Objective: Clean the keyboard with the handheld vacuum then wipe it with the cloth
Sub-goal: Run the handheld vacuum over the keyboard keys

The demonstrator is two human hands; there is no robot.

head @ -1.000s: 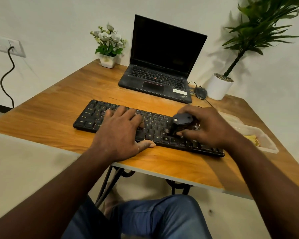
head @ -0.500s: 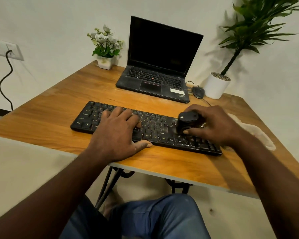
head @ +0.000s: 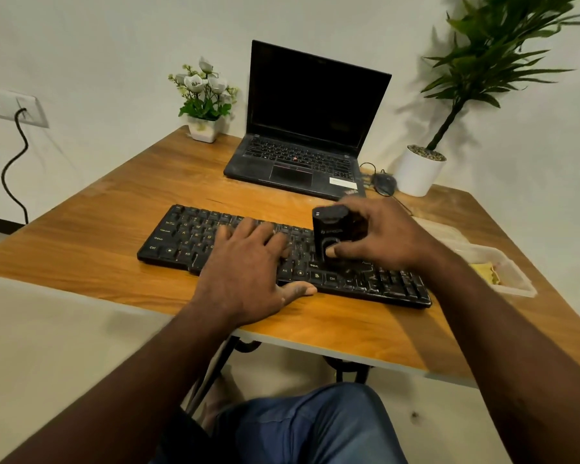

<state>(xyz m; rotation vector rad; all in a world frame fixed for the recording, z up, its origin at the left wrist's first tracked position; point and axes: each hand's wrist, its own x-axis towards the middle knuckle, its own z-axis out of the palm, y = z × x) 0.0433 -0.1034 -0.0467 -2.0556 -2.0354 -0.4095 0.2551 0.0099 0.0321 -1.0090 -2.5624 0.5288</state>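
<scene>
Centre frame: we see the left hand [head: 248, 272], fingers straight and spread, pressing the keyboard [head: 181, 239] on the worktop [head: 91, 236], while the right hand [head: 385, 239] has its fingers clamped round the handheld vacuum [head: 329, 229], upright on the keys.

Wooden table [head: 91, 236]: orange-brown grain, pale edge band along near side, dark metal legs beneath.
- Black keyboard [head: 181, 236] near front edge, slightly skewed, right end closer to edge.
- Open black laptop [head: 298, 162] behind keyboard, toward far edge, screen dark.
- Small white pot of white flowers [head: 203, 128] at far left corner, left of laptop.
- Black mouse [head: 384, 183] just right of laptop.
- Round white plant pot [head: 417, 174] with tall green plant beside mouse, far right.
- Clear plastic container [head: 503, 262] near right edge, right of keyboard.
</scene>
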